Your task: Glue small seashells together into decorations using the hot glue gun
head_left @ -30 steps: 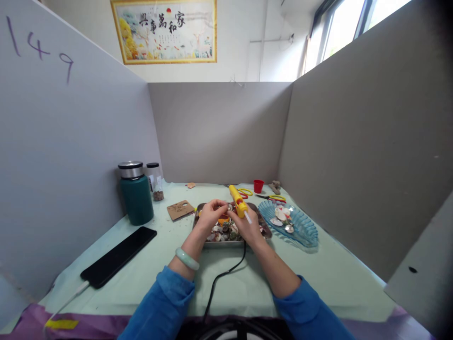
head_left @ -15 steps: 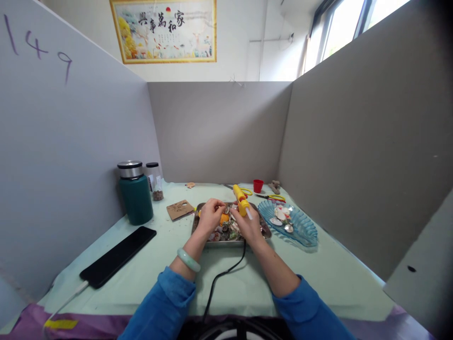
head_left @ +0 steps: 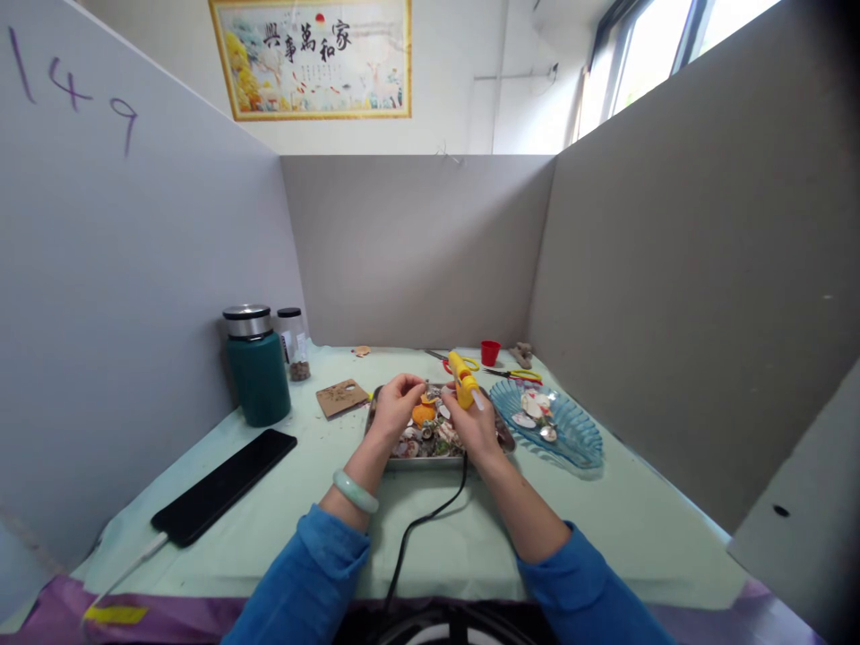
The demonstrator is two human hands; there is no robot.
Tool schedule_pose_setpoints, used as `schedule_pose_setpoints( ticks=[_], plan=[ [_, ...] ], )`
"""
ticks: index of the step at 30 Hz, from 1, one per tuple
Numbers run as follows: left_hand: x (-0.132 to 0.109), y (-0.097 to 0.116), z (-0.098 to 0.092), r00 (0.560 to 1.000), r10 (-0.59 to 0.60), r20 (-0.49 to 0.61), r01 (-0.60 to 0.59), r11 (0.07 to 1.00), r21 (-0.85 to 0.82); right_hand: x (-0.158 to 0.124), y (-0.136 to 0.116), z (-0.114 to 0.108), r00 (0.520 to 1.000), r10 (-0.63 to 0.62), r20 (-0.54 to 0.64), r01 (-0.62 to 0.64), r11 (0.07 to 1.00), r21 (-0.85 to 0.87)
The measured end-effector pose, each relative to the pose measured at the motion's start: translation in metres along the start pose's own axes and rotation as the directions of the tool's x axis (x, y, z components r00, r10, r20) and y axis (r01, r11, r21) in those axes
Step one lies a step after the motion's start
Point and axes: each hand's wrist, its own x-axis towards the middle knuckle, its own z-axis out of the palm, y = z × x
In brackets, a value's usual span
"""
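My right hand (head_left: 476, 426) is closed around a yellow hot glue gun (head_left: 463, 380), whose pale nozzle or stick end points down toward me. A black cord (head_left: 430, 517) runs from under that hand to the table's front edge. My left hand (head_left: 398, 405) has its thumb and fingertips pinched together over the tray; what they hold, if anything, is too small to make out. Below both hands sits a metal tray (head_left: 420, 463) full of shells and small decorative pieces, with an orange piece (head_left: 423, 415) among them.
At the right is a blue glass dish (head_left: 579, 434) with shells. Behind it are scissors (head_left: 520, 374) and a red cup (head_left: 490, 353). On the left stand a green flask (head_left: 259, 376), a jar (head_left: 293, 345), a phone (head_left: 225, 486) and a brown card (head_left: 342, 399). Partitions enclose the table.
My hands have drawn slightly apart, the left shifting a little left and the glue gun a little right. More of the orange piece and tray contents shows between them.
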Motion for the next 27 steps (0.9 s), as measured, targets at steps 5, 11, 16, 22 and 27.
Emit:
schedule_pose_setpoints(
  ticks=[5, 11, 16, 22, 27],
  plan=[
    [0.000, 0.001, 0.001, 0.996, -0.076, 0.036, 0.080, 0.990, -0.120, 0.000, 0.002, 0.001, 1.000, 0.015, 0.002, -0.015, 1.000, -0.013],
    [-0.001, -0.002, 0.001, 0.994, -0.083, 0.065, 0.089, 0.992, -0.090, 0.001, 0.002, 0.000, 0.999, 0.030, 0.016, -0.029, 0.999, -0.028],
    [0.000, -0.010, 0.003, 0.991, -0.075, 0.107, 0.062, 0.991, 0.114, 0.001, 0.001, 0.000, 0.999, 0.047, 0.015, -0.047, 0.999, -0.006],
    [-0.001, -0.009, 0.004, 0.971, -0.111, 0.212, 0.093, 0.991, 0.092, 0.002, 0.003, 0.003, 0.995, 0.086, 0.043, -0.089, 0.993, 0.073],
    [-0.002, -0.007, 0.003, 0.945, -0.177, 0.273, 0.191, 0.981, -0.024, 0.002, 0.005, 0.003, 0.994, 0.100, 0.045, -0.104, 0.990, 0.097]
  ],
)
